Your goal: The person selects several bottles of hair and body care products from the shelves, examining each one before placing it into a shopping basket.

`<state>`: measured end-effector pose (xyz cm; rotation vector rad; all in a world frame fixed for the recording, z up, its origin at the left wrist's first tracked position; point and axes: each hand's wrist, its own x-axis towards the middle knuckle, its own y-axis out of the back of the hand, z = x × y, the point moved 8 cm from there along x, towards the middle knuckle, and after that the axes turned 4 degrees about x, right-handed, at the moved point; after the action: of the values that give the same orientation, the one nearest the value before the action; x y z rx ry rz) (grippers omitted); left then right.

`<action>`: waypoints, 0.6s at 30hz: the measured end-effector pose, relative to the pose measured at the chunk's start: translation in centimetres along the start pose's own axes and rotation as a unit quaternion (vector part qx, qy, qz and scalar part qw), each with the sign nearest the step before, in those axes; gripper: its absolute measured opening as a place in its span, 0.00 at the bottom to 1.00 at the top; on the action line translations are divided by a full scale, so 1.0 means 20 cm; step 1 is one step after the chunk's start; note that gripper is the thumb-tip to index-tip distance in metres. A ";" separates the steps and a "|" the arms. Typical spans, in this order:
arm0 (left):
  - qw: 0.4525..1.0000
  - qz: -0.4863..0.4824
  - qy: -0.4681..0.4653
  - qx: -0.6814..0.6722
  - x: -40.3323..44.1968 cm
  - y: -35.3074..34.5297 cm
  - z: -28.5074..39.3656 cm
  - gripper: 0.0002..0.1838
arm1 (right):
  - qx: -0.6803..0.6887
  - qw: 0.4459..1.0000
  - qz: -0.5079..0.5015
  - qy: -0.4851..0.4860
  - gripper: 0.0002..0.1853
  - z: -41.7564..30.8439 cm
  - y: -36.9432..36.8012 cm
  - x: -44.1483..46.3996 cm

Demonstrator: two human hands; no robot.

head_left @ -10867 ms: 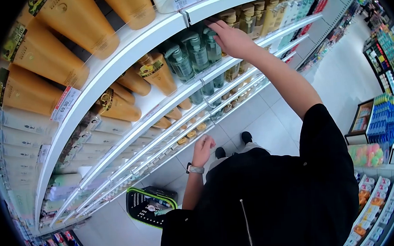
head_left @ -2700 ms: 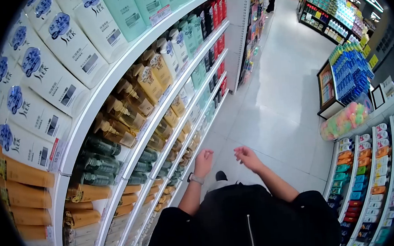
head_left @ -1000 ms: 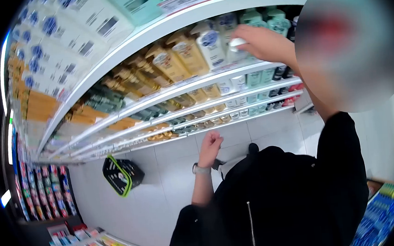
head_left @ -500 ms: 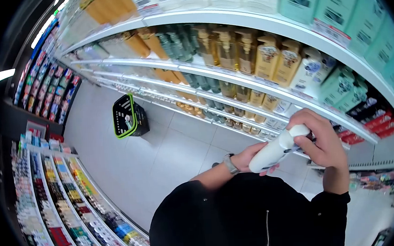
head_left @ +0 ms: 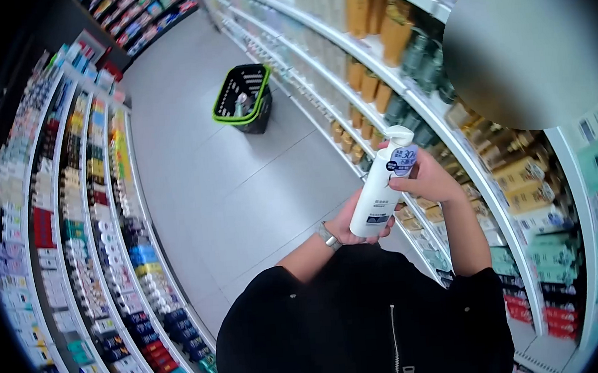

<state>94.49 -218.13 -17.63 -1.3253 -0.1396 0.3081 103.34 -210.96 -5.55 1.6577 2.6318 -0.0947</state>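
Note:
A white pump bottle [head_left: 373, 202] with printed text and a purple tag at its neck is held in front of my chest, tilted with its pump head up. My left hand [head_left: 344, 223], with a band on the wrist, wraps round the lower part from behind, and some fingertips show past its far side. Against the upper side, by the tag, my right hand [head_left: 435, 177] grips with its thumb on the front. Its other fingers are partly hidden behind the bottle.
A black basket with a green rim [head_left: 239, 120] stands on the tiled floor [head_left: 193, 166] ahead, holding small items. Shelves of bottles [head_left: 381, 73] run along the right, and curved shelves of packed goods [head_left: 102, 242] line the left. A blurred round patch covers the upper right.
My view has turned right, so the basket and shelves sit differently. The bottle has rotated with its label toward me, and my right hand has moved from the bottle's top to its upper side.

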 end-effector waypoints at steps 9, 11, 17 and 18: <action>0.906 0.265 -0.218 0.247 -0.67 0.40 0.62 0.30 | -0.028 0.999 -0.016 -0.032 0.26 0.28 -0.44 0.83; 0.829 0.348 -0.275 0.341 -0.79 0.47 0.75 0.25 | -0.026 0.999 -0.001 -0.026 0.25 0.32 -0.47 0.96; 0.679 0.491 -0.345 0.424 -0.94 0.52 1.11 0.20 | -0.084 0.996 -0.031 -0.015 0.28 0.43 -0.50 1.41; 0.678 0.496 -0.350 0.415 -0.95 0.56 1.18 0.19 | -0.072 0.996 -0.053 -0.018 0.29 0.43 -0.51 1.49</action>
<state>68.31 -199.54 -21.35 -0.1683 0.1082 1.6168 81.11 -189.05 -15.41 1.4581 2.6304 0.0605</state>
